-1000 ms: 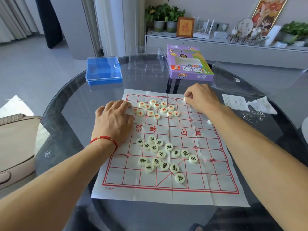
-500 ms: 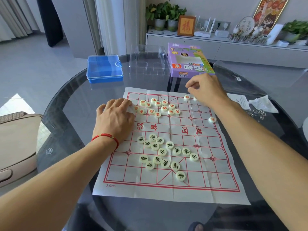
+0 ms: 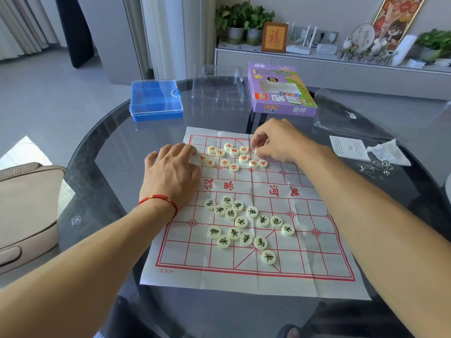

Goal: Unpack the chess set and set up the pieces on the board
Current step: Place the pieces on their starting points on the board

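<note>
Your left hand [image 3: 172, 176] lies flat, fingers straight, on the far left part of the board [image 3: 305, 240]. Your right hand [image 3: 280, 140], fingers curled, pinches a pale piece [image 3: 256, 151] at the far edge. Red pieces [image 3: 234, 157] cluster far; black pieces [image 3: 244, 225] cluster near, on the glass table [image 3: 102, 152].

Left hand [image 3: 172, 172] lies flat, right hand [image 3: 278, 140] fingers curled, pinching

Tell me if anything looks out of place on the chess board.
Yes. The red pieces and black pieces lie in loose heaps mid-board, many turned askew, not on the line crossings. The paper board shows fold creases. Nothing looks damaged.
</note>
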Demonstrator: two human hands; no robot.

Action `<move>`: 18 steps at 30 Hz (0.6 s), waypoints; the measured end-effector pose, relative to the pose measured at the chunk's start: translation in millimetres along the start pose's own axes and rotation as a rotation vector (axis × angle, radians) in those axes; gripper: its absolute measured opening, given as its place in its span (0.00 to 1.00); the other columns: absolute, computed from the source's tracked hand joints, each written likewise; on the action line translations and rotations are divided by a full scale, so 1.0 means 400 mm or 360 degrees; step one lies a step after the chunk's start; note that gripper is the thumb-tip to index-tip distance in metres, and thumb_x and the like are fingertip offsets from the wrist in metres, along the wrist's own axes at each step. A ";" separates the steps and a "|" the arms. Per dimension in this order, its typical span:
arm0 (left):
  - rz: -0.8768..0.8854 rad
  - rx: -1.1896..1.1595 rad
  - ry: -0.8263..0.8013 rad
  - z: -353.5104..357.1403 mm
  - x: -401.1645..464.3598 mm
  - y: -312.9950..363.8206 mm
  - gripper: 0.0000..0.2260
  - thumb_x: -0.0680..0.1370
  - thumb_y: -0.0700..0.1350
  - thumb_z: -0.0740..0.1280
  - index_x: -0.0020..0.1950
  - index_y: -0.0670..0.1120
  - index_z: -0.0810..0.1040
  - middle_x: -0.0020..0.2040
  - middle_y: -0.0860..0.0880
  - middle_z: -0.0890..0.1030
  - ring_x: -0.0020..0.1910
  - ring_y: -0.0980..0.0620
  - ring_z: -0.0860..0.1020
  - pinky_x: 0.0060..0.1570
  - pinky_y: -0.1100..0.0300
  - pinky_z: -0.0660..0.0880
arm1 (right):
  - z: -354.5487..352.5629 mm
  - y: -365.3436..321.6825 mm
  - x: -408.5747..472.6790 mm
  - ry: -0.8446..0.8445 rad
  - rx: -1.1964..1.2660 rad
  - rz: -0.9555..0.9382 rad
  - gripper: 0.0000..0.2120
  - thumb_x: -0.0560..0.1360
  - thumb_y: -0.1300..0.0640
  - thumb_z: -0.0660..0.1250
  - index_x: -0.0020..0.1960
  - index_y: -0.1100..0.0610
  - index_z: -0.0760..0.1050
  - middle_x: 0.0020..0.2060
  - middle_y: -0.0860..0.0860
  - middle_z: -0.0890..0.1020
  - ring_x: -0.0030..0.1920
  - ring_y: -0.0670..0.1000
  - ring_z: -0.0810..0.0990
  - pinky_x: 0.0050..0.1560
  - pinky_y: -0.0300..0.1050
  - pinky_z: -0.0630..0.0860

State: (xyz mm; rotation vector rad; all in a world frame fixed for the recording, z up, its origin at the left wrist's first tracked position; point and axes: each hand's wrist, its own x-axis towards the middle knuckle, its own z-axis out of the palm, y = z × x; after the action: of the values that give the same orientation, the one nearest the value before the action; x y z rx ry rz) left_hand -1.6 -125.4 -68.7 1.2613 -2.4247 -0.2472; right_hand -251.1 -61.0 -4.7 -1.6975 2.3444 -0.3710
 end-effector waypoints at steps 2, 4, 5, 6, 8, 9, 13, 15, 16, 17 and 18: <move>-0.0001 -0.0002 0.0000 0.001 0.000 0.000 0.15 0.81 0.52 0.57 0.67 0.55 0.72 0.71 0.53 0.73 0.71 0.47 0.68 0.74 0.42 0.57 | -0.007 0.012 0.001 0.0033 0.0018 0.0023 0.13 0.73 0.58 0.78 0.56 0.50 0.83 0.51 0.49 0.83 0.51 0.49 0.80 0.51 0.47 0.78; -0.0003 -0.0006 0.0000 0.002 0.001 0.000 0.15 0.81 0.52 0.57 0.67 0.55 0.72 0.71 0.53 0.73 0.71 0.47 0.68 0.74 0.42 0.57 | -0.011 0.020 -0.001 0.0077 0.0039 0.0048 0.14 0.72 0.56 0.79 0.57 0.51 0.83 0.50 0.49 0.82 0.52 0.49 0.80 0.51 0.48 0.78; -0.0004 -0.0003 0.0001 0.002 0.001 -0.001 0.15 0.81 0.52 0.57 0.67 0.55 0.72 0.71 0.53 0.73 0.71 0.47 0.68 0.74 0.42 0.57 | -0.009 0.021 -0.002 0.0077 0.0041 0.0055 0.13 0.72 0.55 0.79 0.56 0.52 0.83 0.49 0.49 0.83 0.52 0.50 0.80 0.52 0.50 0.78; -0.0006 0.0001 0.0003 0.003 0.001 -0.001 0.15 0.81 0.52 0.57 0.67 0.55 0.72 0.71 0.53 0.73 0.71 0.47 0.68 0.74 0.42 0.57 | -0.005 0.020 -0.004 0.0064 0.0036 0.0060 0.12 0.72 0.54 0.79 0.55 0.53 0.84 0.49 0.49 0.83 0.51 0.50 0.80 0.53 0.51 0.79; -0.0007 0.0006 0.0003 0.003 0.001 0.000 0.15 0.81 0.52 0.57 0.67 0.55 0.72 0.71 0.53 0.73 0.71 0.48 0.68 0.74 0.42 0.57 | 0.001 0.015 -0.005 0.0042 0.0016 0.0058 0.10 0.73 0.55 0.78 0.53 0.53 0.84 0.48 0.49 0.83 0.50 0.50 0.81 0.53 0.52 0.81; -0.0008 0.0005 0.0001 0.004 0.001 0.000 0.15 0.81 0.52 0.57 0.67 0.55 0.72 0.71 0.54 0.73 0.71 0.48 0.68 0.74 0.42 0.57 | 0.002 0.016 -0.001 0.0044 0.0004 0.0050 0.09 0.73 0.56 0.78 0.52 0.53 0.85 0.48 0.50 0.84 0.50 0.50 0.81 0.53 0.52 0.81; -0.0010 0.0002 -0.0003 0.005 0.002 -0.002 0.15 0.82 0.53 0.57 0.67 0.56 0.72 0.72 0.53 0.72 0.71 0.47 0.68 0.75 0.42 0.57 | -0.016 0.027 0.024 0.0154 -0.0041 0.0048 0.09 0.74 0.60 0.76 0.54 0.53 0.84 0.48 0.50 0.84 0.50 0.50 0.82 0.54 0.51 0.81; -0.0011 0.0007 -0.0005 0.006 0.002 -0.003 0.15 0.82 0.53 0.57 0.68 0.56 0.71 0.72 0.54 0.72 0.71 0.48 0.68 0.75 0.42 0.56 | -0.020 0.033 0.035 0.0185 -0.0142 0.0035 0.11 0.75 0.61 0.75 0.57 0.52 0.83 0.50 0.50 0.84 0.51 0.51 0.81 0.50 0.49 0.78; -0.0013 0.0006 -0.0007 0.006 0.001 -0.003 0.15 0.82 0.53 0.57 0.68 0.56 0.71 0.72 0.54 0.72 0.72 0.48 0.68 0.75 0.42 0.56 | -0.018 0.035 0.039 0.0180 -0.0174 0.0026 0.13 0.75 0.62 0.75 0.58 0.53 0.82 0.50 0.50 0.83 0.51 0.51 0.81 0.48 0.47 0.76; -0.0016 0.0003 -0.0008 0.005 0.001 -0.002 0.15 0.82 0.54 0.57 0.68 0.56 0.71 0.72 0.54 0.72 0.72 0.48 0.68 0.75 0.42 0.56 | -0.015 0.036 0.043 0.0167 -0.0183 0.0020 0.13 0.75 0.63 0.75 0.59 0.53 0.82 0.51 0.50 0.83 0.52 0.51 0.81 0.48 0.47 0.75; -0.0017 0.0000 -0.0006 0.005 0.001 -0.003 0.15 0.82 0.54 0.57 0.68 0.56 0.71 0.72 0.54 0.72 0.72 0.48 0.68 0.75 0.42 0.56 | -0.012 0.036 0.046 0.0153 -0.0179 0.0015 0.14 0.75 0.63 0.75 0.60 0.53 0.82 0.51 0.50 0.83 0.52 0.51 0.81 0.48 0.47 0.76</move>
State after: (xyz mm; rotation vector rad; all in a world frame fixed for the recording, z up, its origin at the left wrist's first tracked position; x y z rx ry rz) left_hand -2.0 -126.5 -70.8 1.2755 -2.4215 -0.2529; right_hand -271.3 -74.0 -5.5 -1.7546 2.4842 -0.3319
